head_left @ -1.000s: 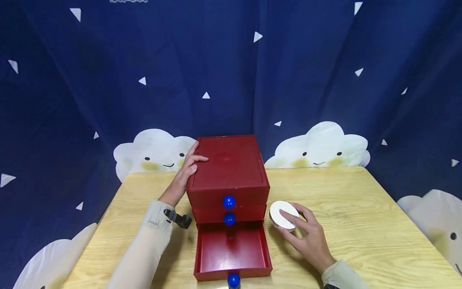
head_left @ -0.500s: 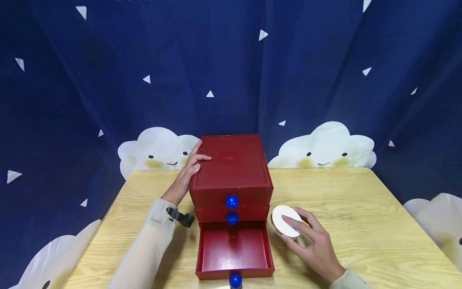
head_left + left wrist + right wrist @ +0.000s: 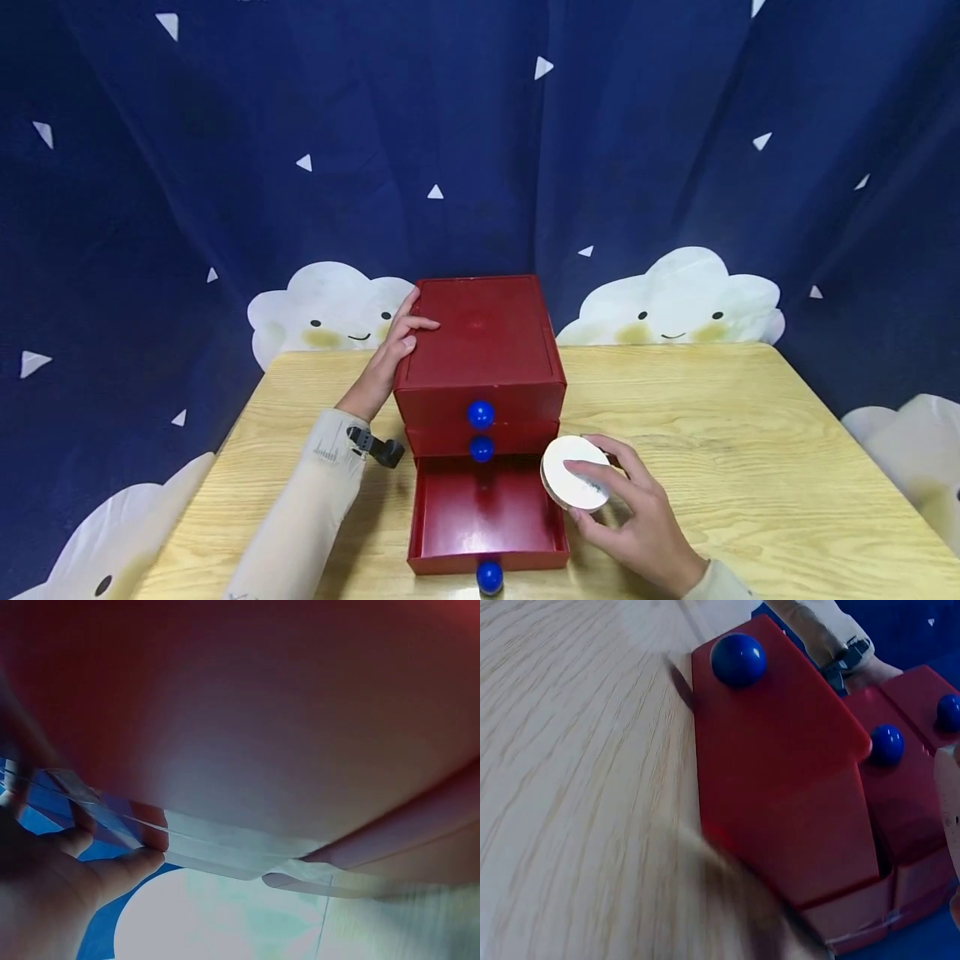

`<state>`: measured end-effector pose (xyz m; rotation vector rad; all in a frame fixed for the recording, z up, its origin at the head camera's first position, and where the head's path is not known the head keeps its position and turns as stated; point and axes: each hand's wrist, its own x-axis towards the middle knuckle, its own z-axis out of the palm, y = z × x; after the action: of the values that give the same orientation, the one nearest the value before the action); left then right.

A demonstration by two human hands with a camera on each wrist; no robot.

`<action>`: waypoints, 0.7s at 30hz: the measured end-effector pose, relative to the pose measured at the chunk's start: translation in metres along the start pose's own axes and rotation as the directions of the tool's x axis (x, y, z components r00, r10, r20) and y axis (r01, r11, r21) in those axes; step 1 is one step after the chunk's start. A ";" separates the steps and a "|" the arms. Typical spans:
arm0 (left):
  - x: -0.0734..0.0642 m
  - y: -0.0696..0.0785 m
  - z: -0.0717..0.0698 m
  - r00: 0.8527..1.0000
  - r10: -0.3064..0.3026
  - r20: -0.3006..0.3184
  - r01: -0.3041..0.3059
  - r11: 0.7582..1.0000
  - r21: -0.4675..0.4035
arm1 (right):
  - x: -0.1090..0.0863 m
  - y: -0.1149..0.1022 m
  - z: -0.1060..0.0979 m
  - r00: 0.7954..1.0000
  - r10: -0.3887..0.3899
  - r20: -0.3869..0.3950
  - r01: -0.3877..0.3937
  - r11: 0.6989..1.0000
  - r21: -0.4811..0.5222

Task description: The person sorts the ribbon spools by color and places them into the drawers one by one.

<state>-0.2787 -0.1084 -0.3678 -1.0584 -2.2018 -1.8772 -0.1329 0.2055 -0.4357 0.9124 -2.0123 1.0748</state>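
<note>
A small red drawer cabinet [image 3: 480, 333] with round blue knobs stands on the table in the head view. Its bottom drawer [image 3: 487, 565] is pulled out, and its bare floor shows. My left hand [image 3: 382, 367] rests against the cabinet's upper left edge, fingers fairly straight over the top; the left wrist view shows those fingertips on its side. Between thumb and fingers, my right hand [image 3: 637, 517] holds a round, flat, white-topped container [image 3: 573, 475], tilted, with the index finger on its top. It hangs by the open drawer's right wall. Only the container's edge [image 3: 946, 802] enters the right wrist view.
The light wooden table [image 3: 712, 433] extends on both sides of the cabinet. Behind it hangs a dark blue curtain [image 3: 480, 125] with white triangles and smiling clouds. The upper two drawers are pushed in, their knobs [image 3: 481, 414] facing me.
My right hand has brought the round container left and lower, from beside the cabinet to the open drawer's right edge. The left hand stays on the cabinet. The head view has shifted slightly.
</note>
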 end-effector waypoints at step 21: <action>-0.001 0.001 0.002 1.000 -0.009 -0.016 0.009 1.000 0.003 | 0.005 -0.014 0.035 0.975 -0.019 0.219 0.002 0.997 0.082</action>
<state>-0.2767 -0.1072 -0.3681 -1.0306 -2.2040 -1.8782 -0.1322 0.1681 -0.4408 1.1262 -2.1520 1.0971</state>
